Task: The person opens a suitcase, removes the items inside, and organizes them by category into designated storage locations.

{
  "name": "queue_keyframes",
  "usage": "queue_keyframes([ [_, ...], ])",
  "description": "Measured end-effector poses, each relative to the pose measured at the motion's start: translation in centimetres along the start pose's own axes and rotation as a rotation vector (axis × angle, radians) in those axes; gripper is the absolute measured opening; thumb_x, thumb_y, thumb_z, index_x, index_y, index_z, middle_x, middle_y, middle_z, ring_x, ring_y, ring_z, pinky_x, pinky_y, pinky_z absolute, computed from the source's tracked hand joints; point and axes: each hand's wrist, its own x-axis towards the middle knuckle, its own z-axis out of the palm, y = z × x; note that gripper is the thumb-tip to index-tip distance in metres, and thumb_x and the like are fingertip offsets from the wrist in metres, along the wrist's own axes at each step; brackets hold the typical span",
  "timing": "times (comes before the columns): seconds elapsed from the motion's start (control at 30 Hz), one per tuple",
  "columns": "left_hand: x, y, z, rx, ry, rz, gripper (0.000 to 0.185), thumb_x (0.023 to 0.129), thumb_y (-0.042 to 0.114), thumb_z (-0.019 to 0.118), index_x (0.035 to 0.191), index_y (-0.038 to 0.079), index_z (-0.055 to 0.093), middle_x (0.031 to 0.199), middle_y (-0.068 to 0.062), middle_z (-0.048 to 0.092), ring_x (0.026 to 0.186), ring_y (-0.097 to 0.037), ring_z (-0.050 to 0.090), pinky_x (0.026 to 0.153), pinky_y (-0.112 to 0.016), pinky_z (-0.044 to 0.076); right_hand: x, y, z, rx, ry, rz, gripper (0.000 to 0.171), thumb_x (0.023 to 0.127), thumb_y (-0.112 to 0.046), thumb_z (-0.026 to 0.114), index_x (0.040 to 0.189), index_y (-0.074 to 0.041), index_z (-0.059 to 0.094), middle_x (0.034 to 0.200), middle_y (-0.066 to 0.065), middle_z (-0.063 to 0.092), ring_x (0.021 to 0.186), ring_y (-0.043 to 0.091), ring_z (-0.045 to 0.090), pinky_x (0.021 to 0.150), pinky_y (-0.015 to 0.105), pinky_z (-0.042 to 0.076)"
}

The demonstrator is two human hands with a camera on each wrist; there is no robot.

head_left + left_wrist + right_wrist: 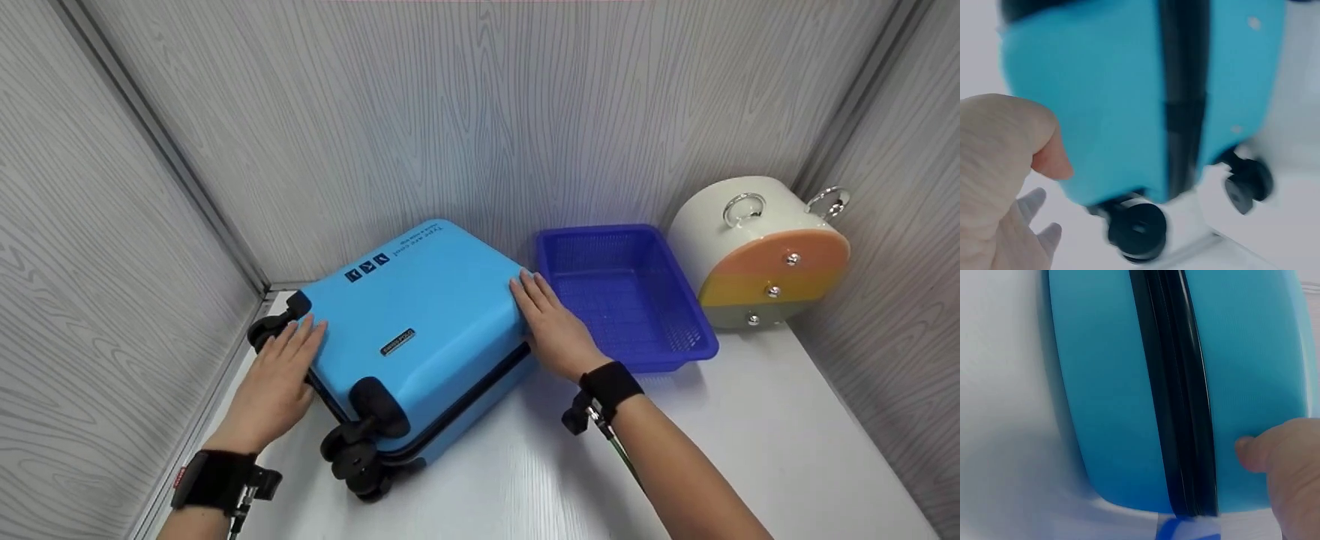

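A small light-blue hard-shell suitcase [420,315] lies flat on the white table [765,450], its black wheels [356,454] toward me. My left hand [281,367] rests with straight fingers on the suitcase's left corner beside a wheel [266,330]. My right hand [551,322] lies flat against the right top edge of the case. In the left wrist view the blue shell [1112,95], its black zip seam and two wheels [1137,228] show blurred, with the thumb [1044,152] against the shell. The right wrist view shows the shell [1112,394], the seam [1174,399] and the thumb [1258,450] pressing on it.
A blue plastic mesh basket [694,330] sits just right of the suitcase. Behind it at the right lies a white drum-shaped pot [750,247] with an orange and yellow face and metal rings. Grey wood-grain walls enclose the table on three sides.
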Motion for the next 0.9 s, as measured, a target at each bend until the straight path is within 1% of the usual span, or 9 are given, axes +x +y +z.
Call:
queue_keyframes([
  [0.07, 0.2, -0.9, 0.7, -0.041, 0.009, -0.02, 0.079, 0.088, -0.008, 0.059, 0.161, 0.002, 0.029, 0.164, -0.025, 0.025, 0.149, -0.047, 0.022, 0.118, -0.062, 0.021, -0.1, -0.5, 0.2, 0.012, -0.007, 0.029, 0.09, 0.096, -0.004, 0.07, 0.165, -0.007, 0.012, 0.17, 0.016, 0.008, 0.156, 0.036, 0.006, 0.114, 0.049, 0.037],
  [0.2, 0.2, -1.6, 1.6, -0.111, 0.051, -0.05, 0.076, 0.089, -0.004, 0.062, 0.159, 0.003, 0.035, 0.163, -0.024, 0.028, 0.15, -0.047, 0.021, 0.118, -0.06, 0.023, -0.7, -1.7, 0.6, 0.015, -0.002, 0.068, 0.09, 0.098, -0.012, 0.07, 0.164, -0.005, 0.01, 0.169, 0.019, 0.004, 0.155, 0.037, 0.002, 0.12, 0.049, 0.027],
  [0.27, 0.2, -1.8, 1.8, -0.129, 0.064, -0.055, 0.074, 0.089, -0.002, 0.063, 0.158, 0.005, 0.037, 0.163, -0.023, 0.029, 0.15, -0.046, 0.021, 0.117, -0.061, 0.025, -1.3, -2.4, 0.8, 0.009, 0.01, 0.069, 0.089, 0.098, -0.016, 0.07, 0.164, -0.003, 0.011, 0.169, 0.021, 0.005, 0.155, 0.038, 0.002, 0.121, 0.049, 0.026],
  [0.37, 0.2, -1.9, 1.9, -0.151, 0.058, -0.071, 0.074, 0.091, -0.002, 0.062, 0.159, 0.009, 0.037, 0.165, -0.02, 0.027, 0.151, -0.044, 0.019, 0.114, -0.063, 0.028, -2.4, -3.9, 1.1, 0.003, 0.02, 0.054, 0.088, 0.099, -0.02, 0.071, 0.163, -0.003, 0.014, 0.169, 0.022, 0.007, 0.155, 0.037, 0.004, 0.121, 0.049, 0.023],
  [0.47, 0.1, -2.0, 2.2, -0.161, 0.051, -0.09, 0.074, 0.091, -0.002, 0.061, 0.16, 0.011, 0.036, 0.167, -0.017, 0.023, 0.153, -0.042, 0.017, 0.112, -0.065, 0.029, -3.8, -6.2, 1.7, 0.012, 0.012, 0.01, 0.09, 0.097, -0.021, 0.074, 0.164, -0.008, 0.015, 0.169, 0.02, 0.006, 0.156, 0.036, 0.005, 0.119, 0.05, 0.029],
  [0.57, -0.1, -2.0, 2.5, -0.159, 0.061, -0.093, 0.075, 0.091, -0.002, 0.062, 0.16, 0.011, 0.036, 0.167, -0.017, 0.023, 0.153, -0.042, 0.017, 0.11, -0.065, 0.033, -5.1, -8.6, 2.6, 0.047, -0.034, -0.052, 0.093, 0.096, -0.023, 0.074, 0.166, -0.013, 0.012, 0.17, 0.019, 0.0, 0.155, 0.037, 0.0, 0.116, 0.051, 0.034],
  [0.67, -0.1, -1.9, 2.7, -0.157, 0.078, -0.09, 0.073, 0.092, -0.002, 0.061, 0.16, 0.01, 0.037, 0.166, -0.017, 0.026, 0.152, -0.042, 0.019, 0.107, -0.064, 0.036, -5.9, -10.5, 3.4, 0.079, -0.081, -0.086, 0.093, 0.099, -0.029, 0.07, 0.166, -0.013, 0.007, 0.169, 0.021, -0.008, 0.155, 0.038, -0.006, 0.112, 0.049, 0.04],
  [0.77, 0.0, -1.7, 2.8, -0.151, 0.091, -0.084, 0.071, 0.093, 0.0, 0.061, 0.159, 0.01, 0.038, 0.165, -0.017, 0.029, 0.151, -0.043, 0.021, 0.106, -0.063, 0.038, -6.0, -11.1, 3.8, 0.071, -0.09, -0.078, 0.089, 0.103, -0.032, 0.064, 0.165, -0.012, 0.004, 0.168, 0.023, -0.01, 0.154, 0.038, -0.008, 0.107, 0.043, 0.046],
  [0.9, 0.2, -1.3, 3.0, -0.14, 0.113, -0.076, 0.07, 0.092, 0.003, 0.063, 0.158, 0.009, 0.04, 0.163, -0.018, 0.033, 0.148, -0.045, 0.025, 0.105, -0.064, 0.038, -5.4, -10.1, 3.8, 0.04, -0.085, -0.051, 0.081, 0.105, -0.026, 0.06, 0.165, -0.012, 0.007, 0.169, 0.021, -0.007, 0.155, 0.034, -0.006, 0.112, 0.042, 0.041],
])
